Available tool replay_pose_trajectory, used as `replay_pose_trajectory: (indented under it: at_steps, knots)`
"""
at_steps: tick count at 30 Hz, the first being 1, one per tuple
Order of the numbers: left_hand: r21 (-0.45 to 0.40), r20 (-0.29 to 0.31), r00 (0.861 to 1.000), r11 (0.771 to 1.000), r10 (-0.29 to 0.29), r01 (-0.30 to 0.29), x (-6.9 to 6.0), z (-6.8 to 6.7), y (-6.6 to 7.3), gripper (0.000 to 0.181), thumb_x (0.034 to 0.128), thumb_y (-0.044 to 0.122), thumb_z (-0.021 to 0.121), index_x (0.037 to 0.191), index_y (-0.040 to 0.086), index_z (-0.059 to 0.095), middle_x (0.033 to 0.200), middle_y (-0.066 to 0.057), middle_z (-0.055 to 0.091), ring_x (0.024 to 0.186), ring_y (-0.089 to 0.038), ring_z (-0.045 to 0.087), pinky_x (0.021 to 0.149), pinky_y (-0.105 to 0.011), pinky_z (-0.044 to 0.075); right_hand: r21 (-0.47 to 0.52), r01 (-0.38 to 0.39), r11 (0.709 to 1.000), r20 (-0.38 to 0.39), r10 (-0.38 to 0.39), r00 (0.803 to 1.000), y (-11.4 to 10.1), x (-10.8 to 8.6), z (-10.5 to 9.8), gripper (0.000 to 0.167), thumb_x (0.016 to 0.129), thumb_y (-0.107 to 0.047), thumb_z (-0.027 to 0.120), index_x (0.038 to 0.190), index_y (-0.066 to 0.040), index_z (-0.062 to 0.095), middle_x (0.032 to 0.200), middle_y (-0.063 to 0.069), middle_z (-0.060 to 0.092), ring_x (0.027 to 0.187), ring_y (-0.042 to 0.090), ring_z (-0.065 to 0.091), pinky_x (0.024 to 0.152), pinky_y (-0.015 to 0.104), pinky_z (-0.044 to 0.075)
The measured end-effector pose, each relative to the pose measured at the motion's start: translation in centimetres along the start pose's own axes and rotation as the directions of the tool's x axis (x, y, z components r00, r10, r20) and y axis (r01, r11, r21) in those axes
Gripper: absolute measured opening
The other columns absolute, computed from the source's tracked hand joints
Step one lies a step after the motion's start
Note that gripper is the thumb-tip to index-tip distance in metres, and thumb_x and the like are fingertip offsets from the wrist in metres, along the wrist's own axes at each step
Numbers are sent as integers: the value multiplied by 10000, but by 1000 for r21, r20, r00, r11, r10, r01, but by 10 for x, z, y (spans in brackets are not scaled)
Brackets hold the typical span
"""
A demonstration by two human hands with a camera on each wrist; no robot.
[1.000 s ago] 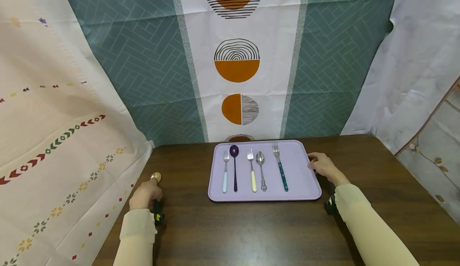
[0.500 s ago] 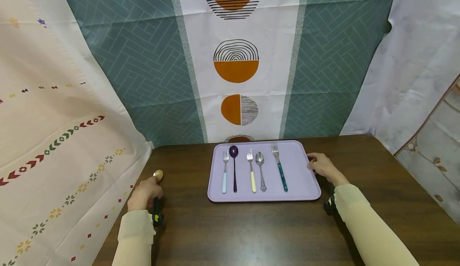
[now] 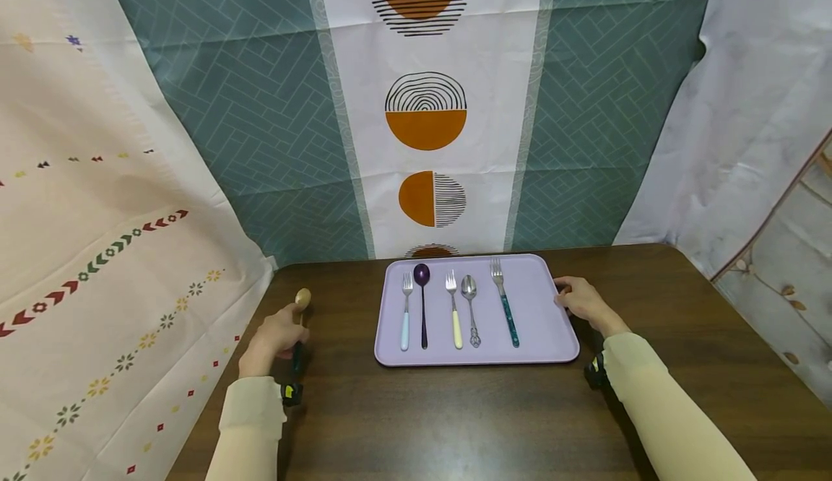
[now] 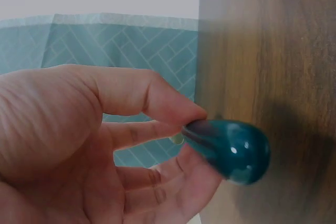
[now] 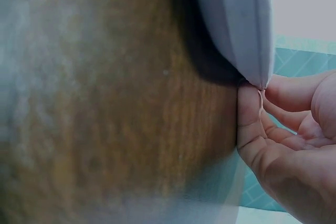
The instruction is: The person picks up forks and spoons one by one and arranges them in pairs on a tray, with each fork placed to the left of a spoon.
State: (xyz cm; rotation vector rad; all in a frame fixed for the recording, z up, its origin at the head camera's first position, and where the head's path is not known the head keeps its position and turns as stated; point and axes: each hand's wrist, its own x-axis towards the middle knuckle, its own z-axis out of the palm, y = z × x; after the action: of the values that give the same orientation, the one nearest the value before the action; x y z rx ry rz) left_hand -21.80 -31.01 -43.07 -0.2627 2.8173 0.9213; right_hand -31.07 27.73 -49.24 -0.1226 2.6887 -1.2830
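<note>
Left of the tray, my left hand (image 3: pixel 278 333) pinches a spoon with a gold bowl (image 3: pixel 302 297) and a dark teal handle. In the left wrist view, thumb and fingers grip that spoon's glossy handle (image 4: pixel 236 153) near its rounded end. My right hand (image 3: pixel 583 300) pinches the right rim of a lilac tray (image 3: pixel 552 333), and the right wrist view has the tray's edge (image 5: pixel 244 24) between thumb and fingers. On the tray lie a light-blue fork (image 3: pixel 406 315), a dark purple spoon (image 3: pixel 422 300), a yellow-handled fork (image 3: pixel 456 315), a silver spoon (image 3: pixel 471 308) and a teal-handled fork (image 3: pixel 507 308).
The tray stands near the far edge of a dark wooden table (image 3: pixel 429 423). Behind the table hangs a green and white patterned cloth (image 3: pixel 279 141). A cream cloth (image 3: pixel 130 286) covers the left side, and a pale curtain (image 3: pixel 702 178) hangs at the right.
My left hand has lifted the spoon and shifted it slightly to the right and away from me. The right hand stays on the tray's rim.
</note>
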Motion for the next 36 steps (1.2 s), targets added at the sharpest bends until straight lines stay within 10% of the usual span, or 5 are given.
replay_pose_trajectory:
  at_steps: [36]
  knots:
    - [46,40,996,996,81,-82,14,35,45,735,823,51,645,1532,47,455,1249,-305,612,606,-256,620,537,-340,565,-14,-12,1000,9,13,1000,-1,-1,2,524,989,-3,538,1462,178,400,983,182,566,883,278,587,726,355,549]
